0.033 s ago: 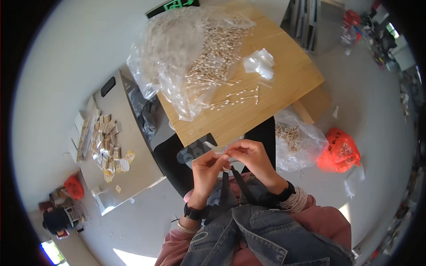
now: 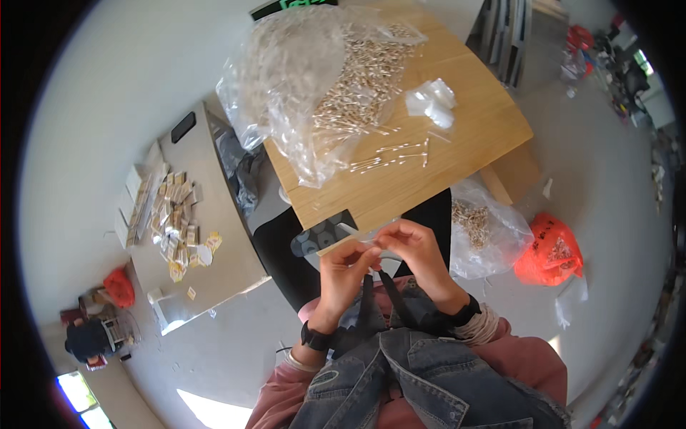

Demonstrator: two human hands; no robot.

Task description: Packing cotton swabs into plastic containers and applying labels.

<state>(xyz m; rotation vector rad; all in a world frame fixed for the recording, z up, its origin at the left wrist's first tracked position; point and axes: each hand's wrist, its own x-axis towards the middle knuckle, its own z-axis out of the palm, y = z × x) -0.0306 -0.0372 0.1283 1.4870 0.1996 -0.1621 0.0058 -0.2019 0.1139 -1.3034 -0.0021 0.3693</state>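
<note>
Close in front of my body, my left hand (image 2: pixel 341 275) and my right hand (image 2: pixel 418 257) meet with fingertips pinched together. Between them is a small whitish, translucent piece (image 2: pixel 348 229) that looks like thin plastic; its end juts out above my left fingers, and the rest is hidden. Just beyond, on the wooden table (image 2: pixel 479 125), several loose cotton swabs (image 2: pixel 389 157) lie in a rough row. A large clear plastic bag (image 2: pixel 286 64) spills a heap of cotton swabs (image 2: pixel 364 82). To its right sits a small pile of clear plastic bags (image 2: pixel 431 101).
A side table (image 2: pixel 221 268) at left carries many small packs (image 2: pixel 175 214) and a black phone (image 2: pixel 184 127). A black chair (image 2: pixel 275 264) stands under the near table edge. On the floor at right are another clear bag of swabs (image 2: pixel 471 225) and a red bag (image 2: pixel 549 250).
The view has shifted slightly, so the tables sit a little farther right in the picture. Both hands stay pinched together, with the whitish piece showing a bit more above the left fingers.
</note>
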